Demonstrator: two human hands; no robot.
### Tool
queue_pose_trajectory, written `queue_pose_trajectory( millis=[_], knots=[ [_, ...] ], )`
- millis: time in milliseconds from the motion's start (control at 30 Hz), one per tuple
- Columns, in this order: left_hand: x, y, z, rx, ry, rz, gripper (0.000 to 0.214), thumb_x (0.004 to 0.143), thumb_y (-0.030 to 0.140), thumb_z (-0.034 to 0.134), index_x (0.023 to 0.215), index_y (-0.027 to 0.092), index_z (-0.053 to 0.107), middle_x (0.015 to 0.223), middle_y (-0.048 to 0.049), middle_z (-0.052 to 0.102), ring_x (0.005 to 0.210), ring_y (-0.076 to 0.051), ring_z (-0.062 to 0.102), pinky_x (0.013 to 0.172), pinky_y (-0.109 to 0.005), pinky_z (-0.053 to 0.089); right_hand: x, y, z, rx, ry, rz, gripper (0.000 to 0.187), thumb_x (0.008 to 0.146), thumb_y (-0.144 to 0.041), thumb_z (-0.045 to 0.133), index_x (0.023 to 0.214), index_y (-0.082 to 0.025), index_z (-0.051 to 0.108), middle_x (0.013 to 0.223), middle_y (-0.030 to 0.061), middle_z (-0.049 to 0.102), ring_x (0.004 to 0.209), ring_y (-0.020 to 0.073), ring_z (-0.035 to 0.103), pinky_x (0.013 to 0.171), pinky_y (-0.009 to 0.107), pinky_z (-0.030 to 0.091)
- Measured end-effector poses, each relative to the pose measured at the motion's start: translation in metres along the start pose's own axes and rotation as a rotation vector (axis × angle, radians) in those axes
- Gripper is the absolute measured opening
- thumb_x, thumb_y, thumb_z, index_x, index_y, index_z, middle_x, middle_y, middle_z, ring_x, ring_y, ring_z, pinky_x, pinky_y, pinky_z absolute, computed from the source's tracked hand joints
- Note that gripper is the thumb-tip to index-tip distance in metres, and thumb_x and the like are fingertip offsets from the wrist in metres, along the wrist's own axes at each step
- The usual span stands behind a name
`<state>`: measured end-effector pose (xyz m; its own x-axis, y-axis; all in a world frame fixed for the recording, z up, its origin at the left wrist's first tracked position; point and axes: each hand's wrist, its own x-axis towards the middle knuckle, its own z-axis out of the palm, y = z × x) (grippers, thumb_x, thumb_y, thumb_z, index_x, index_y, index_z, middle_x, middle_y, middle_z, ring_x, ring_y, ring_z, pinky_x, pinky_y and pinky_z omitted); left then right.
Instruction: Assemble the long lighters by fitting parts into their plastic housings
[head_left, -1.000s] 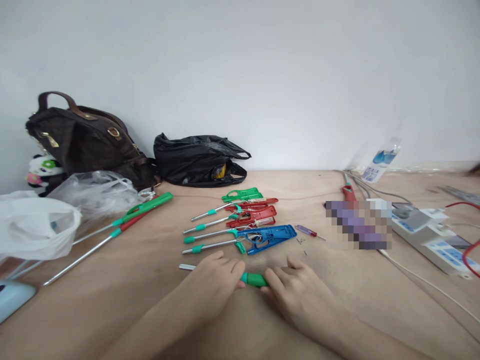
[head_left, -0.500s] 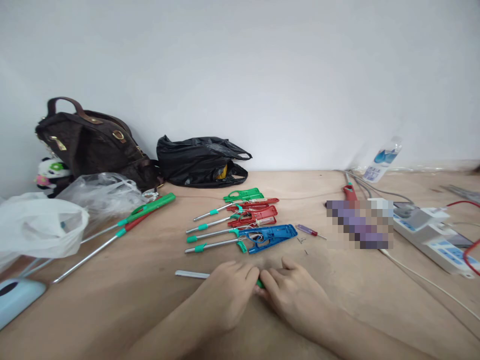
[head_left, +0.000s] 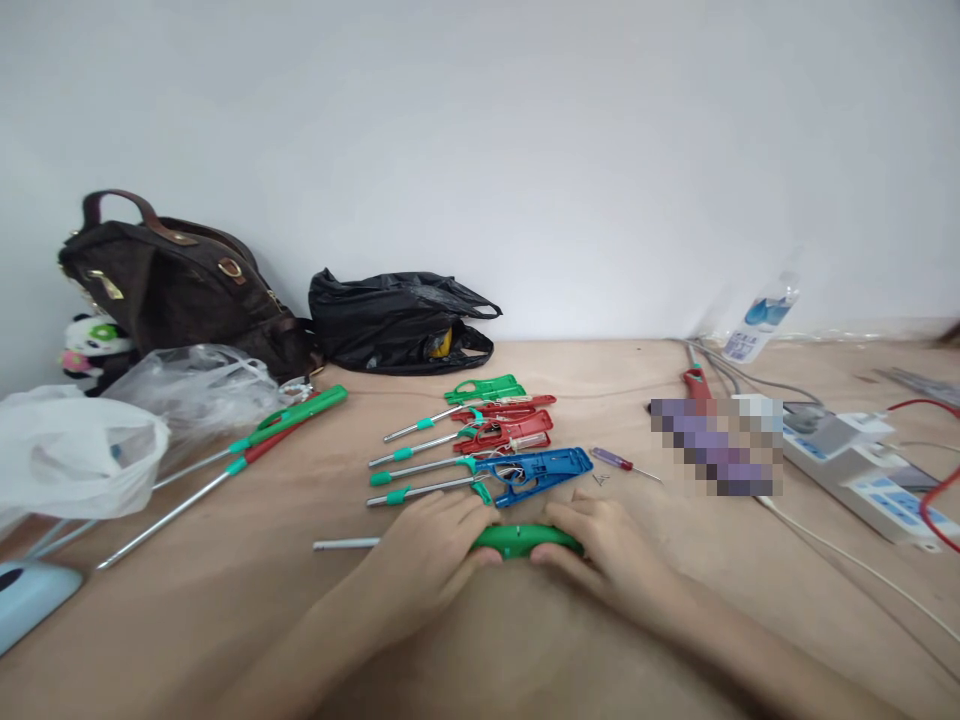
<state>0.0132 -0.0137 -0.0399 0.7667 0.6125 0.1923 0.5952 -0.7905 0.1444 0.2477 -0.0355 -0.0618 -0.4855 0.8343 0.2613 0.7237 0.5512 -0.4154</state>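
Observation:
Both my hands rest on the wooden table (head_left: 225, 600) and hold one long tool between them. It has a green plastic handle (head_left: 525, 541) and a thin metal rod (head_left: 346, 544) sticking out to the left. My left hand (head_left: 427, 560) is curled over the handle's left end, and my right hand (head_left: 611, 550) grips its right end. Just beyond my fingers lie several similar tools, with a blue-handled tool (head_left: 536, 472) closest, then red-handled tools (head_left: 506, 432) and a green handle shell (head_left: 484, 389).
Two long green-handled rods (head_left: 247, 445) lie at the left beside plastic bags (head_left: 75, 450). A brown handbag (head_left: 180, 280) and black bag (head_left: 397, 320) stand by the wall. A small screwdriver (head_left: 622, 462), power strip (head_left: 862, 470), cables and a bottle (head_left: 765, 320) are at the right.
The tool has shifted left and my hands moved apart along it, so more of the green handle shows between them than half a second ago.

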Motion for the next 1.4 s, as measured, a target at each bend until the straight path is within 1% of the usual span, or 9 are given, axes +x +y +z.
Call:
queue_pose_trajectory(
  millis=[233, 400, 533, 600, 667, 767, 900, 1167, 1400],
  knots=[
    [-0.001, 0.0, 0.009, 0.139, 0.143, 0.127, 0.015, 0.091, 0.02, 0.051, 0.078, 0.017, 0.059, 0.074, -0.0028, 0.064, 0.069, -0.021, 0.058, 0.061, -0.031, 0.041, 0.001, 0.006, -0.007, 0.042, -0.073, -0.014, 0.014, 0.087, -0.025, 0.064, 0.1, -0.02, 0.066, 0.091, 0.0047, 0.071, 0.084, 0.0221, 0.065, 0.071, 0.032, 0.047],
    [0.003, 0.006, 0.022, 0.151, 0.242, 0.225, 0.021, 0.091, 0.013, 0.046, 0.104, 0.017, 0.061, 0.1, -0.0052, 0.067, 0.089, -0.021, 0.06, 0.071, -0.032, 0.047, 0.002, 0.005, 0.001, -0.117, -0.06, -0.139, 0.008, 0.084, -0.019, 0.066, 0.092, -0.017, 0.068, 0.093, 0.0087, 0.07, 0.087, 0.0253, 0.065, 0.074, 0.037, 0.05],
    [0.003, 0.012, 0.039, 0.174, 0.297, 0.27, 0.024, 0.096, 0.013, 0.039, 0.095, 0.016, 0.062, 0.089, -0.0054, 0.064, 0.079, -0.018, 0.058, 0.065, -0.029, 0.045, 0.005, 0.011, -0.003, 0.019, -0.07, -0.192, 0.012, 0.089, -0.024, 0.061, 0.098, -0.019, 0.067, 0.103, 0.0074, 0.069, 0.094, 0.0216, 0.063, 0.08, 0.033, 0.049],
    [0.002, 0.012, 0.043, 0.183, 0.305, 0.275, 0.025, 0.097, 0.013, 0.038, 0.093, 0.016, 0.063, 0.089, -0.0059, 0.063, 0.078, -0.018, 0.057, 0.065, -0.029, 0.044, 0.008, 0.021, -0.014, 0.048, -0.011, -0.096, 0.017, 0.093, -0.019, 0.05, 0.093, -0.019, 0.067, 0.096, 0.0063, 0.069, 0.09, 0.0193, 0.063, 0.079, 0.031, 0.048],
    [0.003, 0.012, 0.044, 0.166, 0.307, 0.277, 0.025, 0.097, 0.013, 0.038, 0.093, 0.016, 0.063, 0.091, -0.006, 0.063, 0.079, -0.018, 0.057, 0.065, -0.029, 0.044, 0.009, 0.036, -0.027, -0.025, 0.059, 0.089, 0.021, 0.091, -0.012, 0.046, 0.087, -0.018, 0.066, 0.089, 0.0069, 0.069, 0.083, 0.0195, 0.063, 0.075, 0.031, 0.047],
    [0.004, 0.01, 0.043, 0.138, 0.31, 0.278, 0.024, 0.097, 0.013, 0.039, 0.09, 0.016, 0.062, 0.091, -0.0049, 0.063, 0.077, -0.017, 0.057, 0.061, -0.029, 0.041, 0.008, 0.054, -0.043, -0.199, -0.034, 0.295, 0.019, 0.085, -0.011, 0.049, 0.078, -0.017, 0.066, 0.081, 0.0067, 0.068, 0.076, 0.0209, 0.063, 0.069, 0.03, 0.043],
    [0.006, 0.009, 0.042, 0.121, 0.284, 0.272, 0.023, 0.097, 0.014, 0.04, 0.087, 0.017, 0.06, 0.091, -0.0042, 0.063, 0.077, -0.018, 0.057, 0.061, -0.029, 0.039, 0.005, 0.063, -0.049, -0.289, -0.234, 0.439, 0.019, 0.077, -0.006, 0.051, 0.073, -0.017, 0.067, 0.078, 0.0065, 0.068, 0.071, 0.0199, 0.061, 0.061, 0.028, 0.036],
    [0.005, 0.01, 0.042, 0.111, 0.277, 0.241, 0.019, 0.095, 0.014, 0.044, 0.084, 0.017, 0.059, 0.09, -0.0034, 0.061, 0.076, -0.016, 0.055, 0.061, -0.028, 0.038, 0.004, 0.053, -0.044, -0.347, -0.382, 0.49, 0.013, 0.076, -0.012, 0.054, 0.064, -0.018, 0.056, 0.07, 0.0052, 0.061, 0.063, 0.0174, 0.053, 0.054, 0.026, 0.028],
    [0.005, 0.011, 0.041, 0.09, 0.281, 0.236, 0.021, 0.096, 0.014, 0.042, 0.085, 0.017, 0.06, 0.09, -0.004, 0.062, 0.078, -0.016, 0.056, 0.063, -0.028, 0.04, 0.002, 0.053, -0.044, -0.334, -0.396, 0.46, 0.014, 0.078, -0.01, 0.05, 0.068, -0.018, 0.056, 0.07, 0.0038, 0.06, 0.065, 0.0173, 0.056, 0.056, 0.026, 0.029]
  ],
)
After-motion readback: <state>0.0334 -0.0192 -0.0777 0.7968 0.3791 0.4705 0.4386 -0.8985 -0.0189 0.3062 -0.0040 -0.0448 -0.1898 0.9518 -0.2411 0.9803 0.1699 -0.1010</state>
